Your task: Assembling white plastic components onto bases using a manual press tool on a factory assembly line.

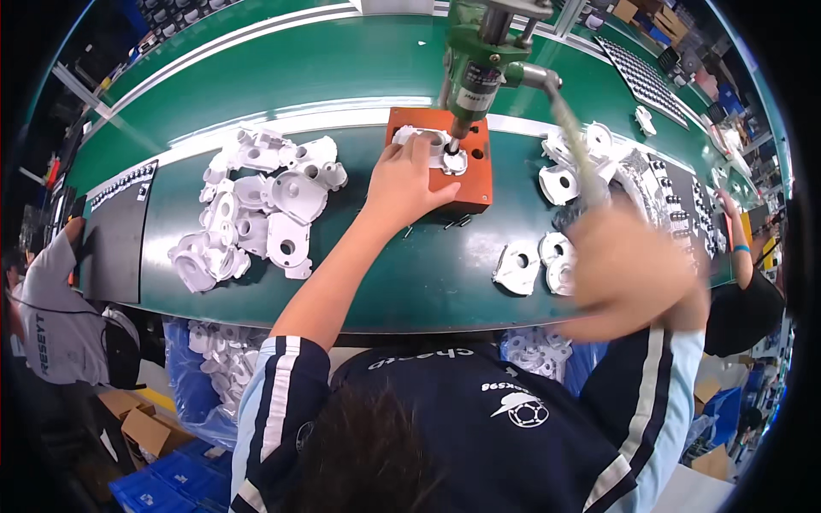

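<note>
Under the green hand press (475,81), a white plastic housing part (454,162) lies on an orange fixture block (475,190). The press's dark tip comes down at the part's round opening. My left hand (402,184) holds the part against the block, fingers over its left side and thumb along the near edge. My right hand (629,265) is smeared by motion, closed at the lower end of the press lever (571,128), which is also blurred. Beneath and beside it lie white housing parts (518,268), partly covered by the hand.
Many white housings (295,195) are heaped left of the block. Small dark pins (457,222) lie before it. A black tray (120,231) stands left, and rows of small dark parts (676,205) right. Lined bins (192,376) sit below the table edge. Co-workers are at both sides.
</note>
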Demonstrator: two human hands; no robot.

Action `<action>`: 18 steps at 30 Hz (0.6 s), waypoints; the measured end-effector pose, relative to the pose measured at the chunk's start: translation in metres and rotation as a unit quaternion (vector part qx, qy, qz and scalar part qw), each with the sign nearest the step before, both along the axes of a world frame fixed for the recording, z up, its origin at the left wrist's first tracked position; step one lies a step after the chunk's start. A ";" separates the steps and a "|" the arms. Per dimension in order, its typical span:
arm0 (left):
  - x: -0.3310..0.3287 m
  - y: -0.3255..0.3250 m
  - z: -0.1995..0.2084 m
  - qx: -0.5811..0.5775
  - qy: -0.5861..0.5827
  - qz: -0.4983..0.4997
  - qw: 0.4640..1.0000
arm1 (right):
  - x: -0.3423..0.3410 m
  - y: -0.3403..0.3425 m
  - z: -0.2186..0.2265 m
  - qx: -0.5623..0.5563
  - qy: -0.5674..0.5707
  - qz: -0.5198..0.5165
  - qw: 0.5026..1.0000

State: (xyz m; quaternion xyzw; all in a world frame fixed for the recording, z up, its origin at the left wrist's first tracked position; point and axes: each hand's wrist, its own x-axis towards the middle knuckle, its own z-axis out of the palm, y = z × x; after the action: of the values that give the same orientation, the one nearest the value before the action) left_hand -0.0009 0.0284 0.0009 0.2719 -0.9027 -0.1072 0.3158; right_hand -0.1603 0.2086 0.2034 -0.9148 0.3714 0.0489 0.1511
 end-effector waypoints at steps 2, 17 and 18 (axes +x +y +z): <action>-0.017 -0.002 0.004 0.019 0.024 -0.042 0.999 | 0.023 0.017 -0.048 -0.050 0.115 -0.087 0.988; -0.037 -0.074 0.064 -0.022 -0.253 -0.104 0.962 | -0.123 -0.165 0.010 -0.074 -0.734 -0.399 0.544; -0.036 -0.078 0.064 -0.026 -0.240 -0.064 0.968 | -0.140 -0.157 -0.009 -0.060 -0.674 -0.467 0.569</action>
State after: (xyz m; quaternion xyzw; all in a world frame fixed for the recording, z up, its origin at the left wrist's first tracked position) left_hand -0.0367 -0.0494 0.0654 0.2231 -0.9700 -0.0358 0.0898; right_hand -0.3001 0.0518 0.1943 -0.3893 0.5397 -0.6815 0.3046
